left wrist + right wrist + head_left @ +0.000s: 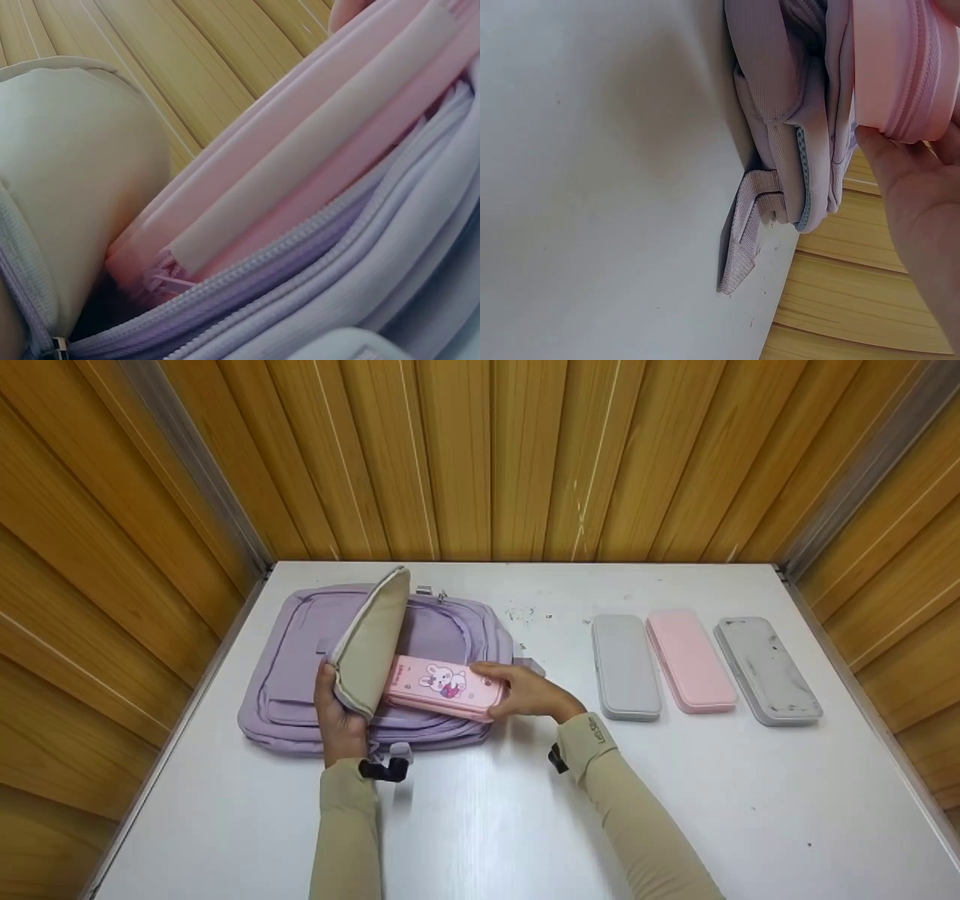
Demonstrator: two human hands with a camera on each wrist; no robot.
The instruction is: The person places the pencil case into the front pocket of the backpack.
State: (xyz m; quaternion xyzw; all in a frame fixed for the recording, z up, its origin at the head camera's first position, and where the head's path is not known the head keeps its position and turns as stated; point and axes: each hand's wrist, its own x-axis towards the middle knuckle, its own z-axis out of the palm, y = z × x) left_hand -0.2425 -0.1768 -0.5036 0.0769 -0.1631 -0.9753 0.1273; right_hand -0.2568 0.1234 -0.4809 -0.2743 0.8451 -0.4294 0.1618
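A purple backpack lies on the white table with its front pocket unzipped. My left hand grips the edge of the pocket's flap, whose cream lining faces right as it stands raised. In my right hand is a pink pencil case with a bunny picture, held by its right end between thumb and fingers. The case's left end reaches in behind the flap. In the left wrist view, the zippered side of the pencil case lies along the pocket's open zipper.
To the right on the table lie a light grey case, a plain pink case and a grey marked case, side by side. Wood-patterned panels enclose the table's back and sides. A backpack strap hangs out near my right hand.
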